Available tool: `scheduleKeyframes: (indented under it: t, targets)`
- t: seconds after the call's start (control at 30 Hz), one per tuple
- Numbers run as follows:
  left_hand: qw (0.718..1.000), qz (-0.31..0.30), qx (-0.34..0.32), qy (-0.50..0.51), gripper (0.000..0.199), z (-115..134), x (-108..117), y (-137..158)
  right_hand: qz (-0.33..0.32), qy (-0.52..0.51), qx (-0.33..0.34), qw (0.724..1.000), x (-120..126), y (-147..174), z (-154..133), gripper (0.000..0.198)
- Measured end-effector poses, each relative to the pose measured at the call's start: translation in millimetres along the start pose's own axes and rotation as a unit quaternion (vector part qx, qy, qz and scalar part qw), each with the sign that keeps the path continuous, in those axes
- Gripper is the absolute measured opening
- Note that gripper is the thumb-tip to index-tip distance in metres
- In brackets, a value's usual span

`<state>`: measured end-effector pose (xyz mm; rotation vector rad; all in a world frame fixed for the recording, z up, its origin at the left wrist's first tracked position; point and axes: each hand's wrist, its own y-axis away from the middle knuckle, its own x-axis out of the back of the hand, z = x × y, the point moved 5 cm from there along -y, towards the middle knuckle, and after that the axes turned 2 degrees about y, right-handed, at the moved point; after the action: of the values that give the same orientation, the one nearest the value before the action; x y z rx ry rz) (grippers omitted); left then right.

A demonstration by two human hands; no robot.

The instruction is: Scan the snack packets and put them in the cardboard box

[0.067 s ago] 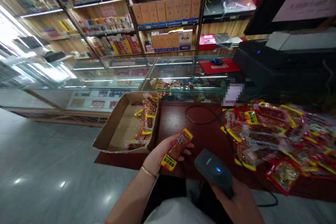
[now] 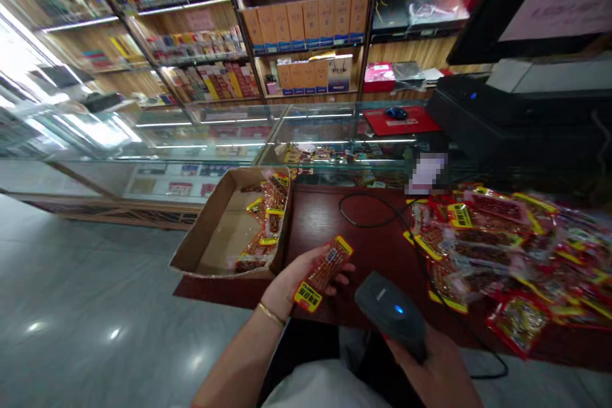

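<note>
In my left hand (image 2: 287, 282) lies a snack packet (image 2: 327, 269), clear with yellow ends and reddish-brown sticks inside; the fingers curl under it. My right hand (image 2: 433, 360) is wrapped round a dark barcode scanner (image 2: 389, 309) with a blue light on top, its head pointing toward the packet but apart from it. To the left, an open cardboard box (image 2: 201, 248) holds several similar packets (image 2: 275, 220) along its right side. A large heap of snack packets (image 2: 488, 248) covers the right part of the dark red table (image 2: 320, 210).
A black cable (image 2: 366, 225) loops over the table and runs along the heap. Behind stands a glass display counter (image 2: 229, 134) with a red mouse pad (image 2: 421, 122) and a blue mouse (image 2: 396, 113) on it. A black monitor (image 2: 471, 32) rises at the upper right; stocked shelves line the wall.
</note>
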<state>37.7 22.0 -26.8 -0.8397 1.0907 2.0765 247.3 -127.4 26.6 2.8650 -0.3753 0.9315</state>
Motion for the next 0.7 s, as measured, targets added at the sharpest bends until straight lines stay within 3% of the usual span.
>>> scheduleKeyframes:
  t: [0.23, 0.43, 0.6, 0.7]
  targets:
    - [0.999, 0.021, 0.002, -0.029, 0.052, -4.9, 7.1, -5.8, 0.005, -0.005, 0.009, 1.000, 5.4, -3.8, -1.8, 0.031]
    - [0.995, 0.022, -0.036, -0.090, 0.055, -1.1, -10.5, -1.7, -0.029, 0.003, 0.012, 0.999, 6.5, -3.9, 1.5, 0.034]
    - [0.964, 0.027, -0.115, -0.236, 0.048, 9.2, -48.9, -49.6, 0.059, 0.002, -0.009, 0.998, 28.2, 8.0, 20.5, 0.037]
    - [0.909, 0.019, -0.183, -0.373, 0.046, 17.2, -99.8, -103.3, 0.071, 0.006, -0.027, 0.997, 44.5, 15.7, 41.7, 0.043]
